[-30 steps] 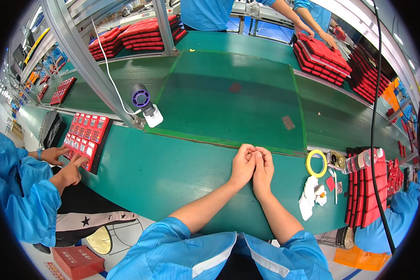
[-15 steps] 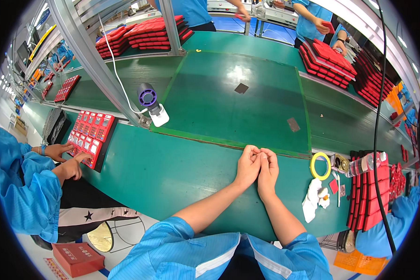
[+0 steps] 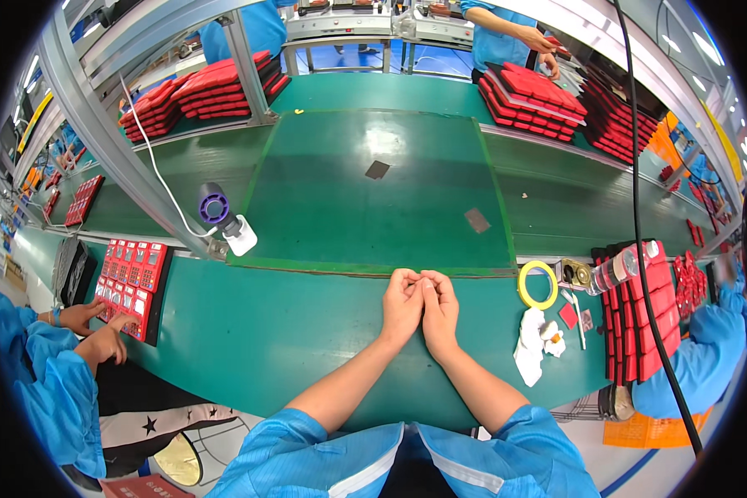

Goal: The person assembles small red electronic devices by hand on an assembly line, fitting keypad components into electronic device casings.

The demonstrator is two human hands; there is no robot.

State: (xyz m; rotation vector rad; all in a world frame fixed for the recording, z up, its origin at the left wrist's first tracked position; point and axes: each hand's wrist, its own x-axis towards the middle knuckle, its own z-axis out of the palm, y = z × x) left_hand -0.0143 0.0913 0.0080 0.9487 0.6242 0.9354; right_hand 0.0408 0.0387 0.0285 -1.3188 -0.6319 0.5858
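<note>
Head view: we see our left hand and right hand meeting over the green bench, fingertips together and fingers curled; we cannot tell whether they pinch anything. The green-edged panel lies flat just beyond our fingertips. To our right we have a yellow tape roll, a crumpled white cloth and a clear bottle against stacked red trays. At our left, a co-worker's hands touch a red tray.
</note>
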